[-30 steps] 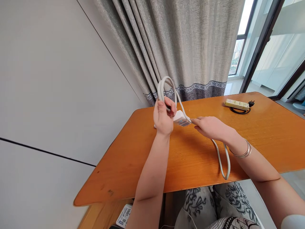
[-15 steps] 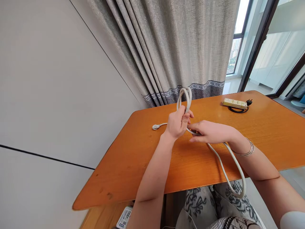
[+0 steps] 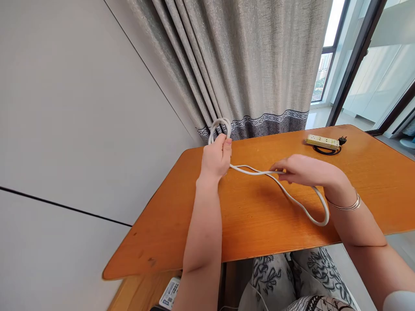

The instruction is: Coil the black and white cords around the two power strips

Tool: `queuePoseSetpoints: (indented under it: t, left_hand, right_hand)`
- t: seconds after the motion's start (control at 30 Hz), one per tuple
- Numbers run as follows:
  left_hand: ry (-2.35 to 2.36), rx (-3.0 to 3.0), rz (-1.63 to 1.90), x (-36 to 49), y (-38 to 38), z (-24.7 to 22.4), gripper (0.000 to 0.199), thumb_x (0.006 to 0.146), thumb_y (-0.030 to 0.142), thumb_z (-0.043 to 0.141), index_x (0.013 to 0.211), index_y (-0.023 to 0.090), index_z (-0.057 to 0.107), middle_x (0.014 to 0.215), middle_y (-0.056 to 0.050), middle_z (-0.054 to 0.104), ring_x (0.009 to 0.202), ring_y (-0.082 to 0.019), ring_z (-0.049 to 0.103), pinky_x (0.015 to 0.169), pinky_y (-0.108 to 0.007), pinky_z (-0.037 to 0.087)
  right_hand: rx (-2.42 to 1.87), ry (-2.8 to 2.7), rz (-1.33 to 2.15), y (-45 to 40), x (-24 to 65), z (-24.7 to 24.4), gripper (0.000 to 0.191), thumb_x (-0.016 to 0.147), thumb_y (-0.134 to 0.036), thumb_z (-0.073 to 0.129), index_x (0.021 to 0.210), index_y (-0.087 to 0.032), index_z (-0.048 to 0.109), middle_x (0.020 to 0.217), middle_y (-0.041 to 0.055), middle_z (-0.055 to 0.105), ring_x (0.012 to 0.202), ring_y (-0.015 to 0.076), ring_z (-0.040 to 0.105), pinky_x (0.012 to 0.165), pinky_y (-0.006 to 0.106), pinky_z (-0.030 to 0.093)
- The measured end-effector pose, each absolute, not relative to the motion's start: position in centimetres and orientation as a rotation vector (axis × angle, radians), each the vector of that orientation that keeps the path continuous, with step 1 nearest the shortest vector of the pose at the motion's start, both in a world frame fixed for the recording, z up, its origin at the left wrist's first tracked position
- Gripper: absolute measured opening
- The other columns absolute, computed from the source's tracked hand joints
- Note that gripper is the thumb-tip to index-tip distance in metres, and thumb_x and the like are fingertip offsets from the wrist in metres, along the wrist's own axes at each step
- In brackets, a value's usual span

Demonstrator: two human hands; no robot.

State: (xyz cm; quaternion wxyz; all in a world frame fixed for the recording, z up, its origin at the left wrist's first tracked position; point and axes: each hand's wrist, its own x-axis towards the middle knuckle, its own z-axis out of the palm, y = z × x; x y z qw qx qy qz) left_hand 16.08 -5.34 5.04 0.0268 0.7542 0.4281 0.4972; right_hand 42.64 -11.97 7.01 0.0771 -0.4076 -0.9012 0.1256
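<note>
My left hand (image 3: pixel 216 156) is closed round a white cable, whose small coiled loops (image 3: pixel 221 122) stick up above the fist, near the table's back edge. From the fist the cable (image 3: pixel 251 172) stretches right to my right hand (image 3: pixel 296 169), which pinches it between thumb and fingers over the middle of the table. Beyond my right hand the cable bends in a wide loop (image 3: pixel 320 222) near the front edge and runs back left. The white plug end does not show; it may be behind my left hand.
The orange wooden table (image 3: pixel 168 224) has a power strip (image 3: pixel 322 141) with a black plug and cord at its back right. A grey curtain (image 3: pixel 259 65) hangs behind, and a pale wall panel stands at left. A white box (image 3: pixel 169 293) lies below the table.
My left hand has moved left with the coil, and my right hand has moved right, so more cable spans between them. The trailing loop has risen onto the table, and the white plug has gone from view.
</note>
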Motion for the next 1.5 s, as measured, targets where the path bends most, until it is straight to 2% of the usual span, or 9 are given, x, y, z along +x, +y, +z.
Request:
queuePoseSetpoints:
  t: [0.1, 0.23, 0.47, 0.63, 0.8, 0.97, 1.1, 1.3, 1.5]
  left_hand:
    - [1.166, 2.208, 1.296, 16.7, -5.6, 5.3, 0.047, 0.098, 0.06, 0.043, 0.07, 0.023, 0.046, 0.052, 0.001, 0.053, 0.049, -0.013, 0.046, 0.051, -0.025, 0.034]
    - [0.967, 1.931, 1.009, 17.9, -6.6, 5.5, 0.053, 0.091, 0.07, 0.051, 0.072, 0.02, 0.052, 0.054, 0.001, 0.052, 0.047, -0.01, 0.044, 0.045, -0.023, 0.031]
    - [0.631, 1.648, 0.763, 19.1, -8.0, 5.9, 0.058, 0.08, 0.073, 0.066, 0.07, 0.018, 0.054, 0.046, 0.007, 0.038, 0.036, -0.004, 0.025, 0.038, -0.02, 0.014]
    - [0.431, 1.454, 0.785, 19.8, -7.6, 5.4, 0.055, 0.083, 0.067, 0.067, 0.065, 0.019, 0.047, 0.036, 0.01, 0.029, 0.033, -0.003, 0.017, 0.038, -0.018, 0.018]
    - [0.442, 1.159, 0.846, 20.4, -7.9, 5.8, 0.053, 0.103, 0.053, 0.039, 0.062, 0.02, 0.038, 0.036, 0.011, 0.017, 0.03, -0.004, 0.011, 0.036, -0.017, 0.023]
    - [0.425, 0.948, 1.074, 21.0, -8.9, 6.7, 0.05, 0.109, 0.045, 0.023, 0.064, 0.022, 0.03, 0.04, 0.011, 0.011, 0.03, -0.005, 0.004, 0.034, -0.016, 0.02]
    - [0.452, 0.908, 1.215, 21.3, -9.1, 7.0, 0.048, 0.109, 0.044, 0.023, 0.067, 0.022, 0.029, 0.043, 0.011, 0.01, 0.032, -0.006, 0.002, 0.034, -0.017, 0.019]
    - [0.477, 0.917, 1.271, 21.6, -9.3, 7.3, 0.049, 0.109, 0.045, 0.021, 0.067, 0.022, 0.027, 0.043, 0.011, 0.008, 0.033, -0.006, 0.002, 0.034, -0.017, 0.018]
    - [0.44, 0.873, 1.282, 22.4, -9.6, 7.2, 0.051, 0.11, 0.045, 0.017, 0.065, 0.021, 0.026, 0.042, 0.01, 0.01, 0.032, -0.006, 0.004, 0.035, -0.017, 0.018]
  right_hand:
    - [-1.177, -2.472, -0.113, -12.0, 44.2, 7.3, 0.025, 0.098, -0.017, 0.057, 0.114, -0.021, 0.075, 0.101, 0.0052, 0.077, 0.085, 0.0182, 0.068, 0.067, 0.028, 0.042]
    - [-1.136, -2.148, -0.551, -10.9, 45.3, 7.2, 0.029, 0.105, -0.03, 0.05, 0.116, -0.028, 0.077, 0.089, 0.0031, 0.075, 0.076, 0.0157, 0.065, 0.061, 0.027, 0.035]
    - [-1.303, -1.853, -0.734, -6.8, 44.8, 5.2, 0.041, 0.109, -0.039, 0.039, 0.131, -0.028, 0.072, 0.08, 0.005, 0.065, 0.069, 0.0154, 0.054, 0.061, 0.029, 0.03]
    - [-1.337, -1.928, -0.591, -6.0, 44.1, 4.1, 0.045, 0.109, -0.04, 0.036, 0.134, -0.025, 0.07, 0.083, 0.0065, 0.064, 0.072, 0.0182, 0.056, 0.062, 0.029, 0.033]
    - [-1.226, -2.006, -0.337, -6.5, 43.6, 4.3, 0.049, 0.108, -0.041, 0.034, 0.139, -0.02, 0.065, 0.094, 0.0104, 0.067, 0.08, 0.0213, 0.06, 0.072, 0.031, 0.042]
    - [-0.969, -2.056, 0.189, -7.0, 43.0, 4.2, 0.057, 0.108, -0.048, 0.027, 0.142, -0.015, 0.059, 0.105, 0.0108, 0.071, 0.094, 0.022, 0.064, 0.087, 0.035, 0.048]
    - [-0.85, -1.952, 0.463, -7.3, 41.6, 3.8, 0.053, 0.103, -0.057, 0.043, 0.132, -0.016, 0.062, 0.088, 0.0044, 0.068, 0.079, 0.0179, 0.061, 0.078, 0.032, 0.049]
    - [-0.618, -1.595, 1.118, -7.6, 39.6, 3.5, 0.054, 0.088, -0.068, 0.063, 0.112, -0.021, 0.057, 0.09, 0.0024, 0.066, 0.073, 0.0147, 0.066, 0.07, 0.03, 0.055]
    - [-0.492, -1.301, 1.254, -8.5, 38.2, 3.7, 0.048, 0.08, -0.061, 0.076, 0.101, -0.021, 0.059, 0.069, -0.0077, 0.042, 0.058, 0.0085, 0.05, 0.061, 0.025, 0.05]
